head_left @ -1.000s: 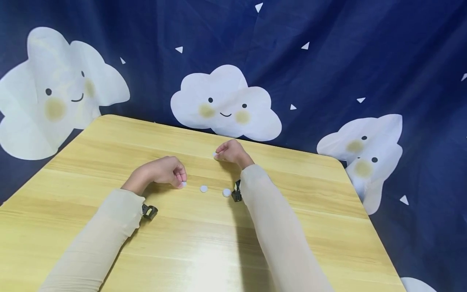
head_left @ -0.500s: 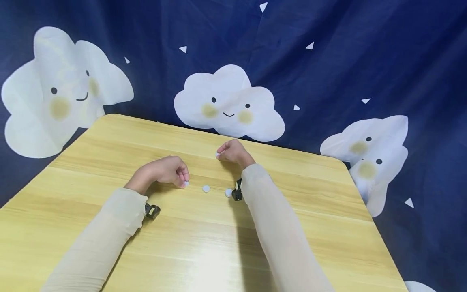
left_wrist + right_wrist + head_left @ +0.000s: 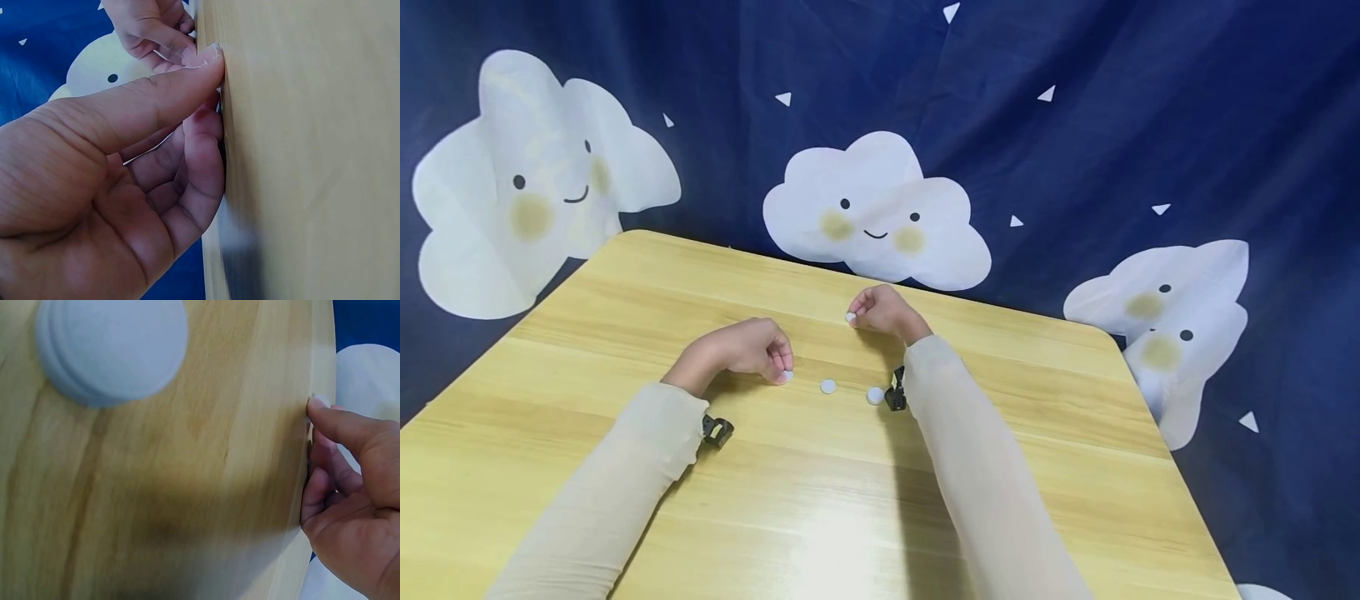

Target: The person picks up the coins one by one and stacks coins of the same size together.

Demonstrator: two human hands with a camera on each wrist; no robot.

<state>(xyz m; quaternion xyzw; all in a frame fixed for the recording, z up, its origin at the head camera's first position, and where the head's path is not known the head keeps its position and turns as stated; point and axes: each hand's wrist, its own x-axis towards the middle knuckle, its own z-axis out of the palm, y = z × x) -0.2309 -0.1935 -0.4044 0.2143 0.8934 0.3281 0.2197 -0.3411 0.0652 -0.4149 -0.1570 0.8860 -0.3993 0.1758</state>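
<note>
In the head view my left hand point(image 3: 752, 346) rests low over the table and pinches a small white disc point(image 3: 787, 377) between thumb and fingers. Farther back, my right hand point(image 3: 883, 310) pinches another white disc point(image 3: 851, 317) near the tabletop. Between the forearms lie two more spots of white: a single disc point(image 3: 828, 386) and a thicker one point(image 3: 876, 396) beside the right wrist camera. Seen closely in the right wrist view, that thicker piece point(image 3: 119, 347) looks like two discs stacked. The left wrist view shows the thumb and curled fingers at the wood; the disc there is mostly hidden.
The wooden table point(image 3: 760, 500) has rounded far corners. A dark blue curtain point(image 3: 715, 67) printed with white clouds hangs behind its far edge. Black wrist cameras sit on the left wrist point(image 3: 717, 432) and right wrist point(image 3: 896, 389).
The head view has turned slightly, so everything on the table appears a little farther right. Both hands keep their pinch and stay nearly still relative to the discs.
</note>
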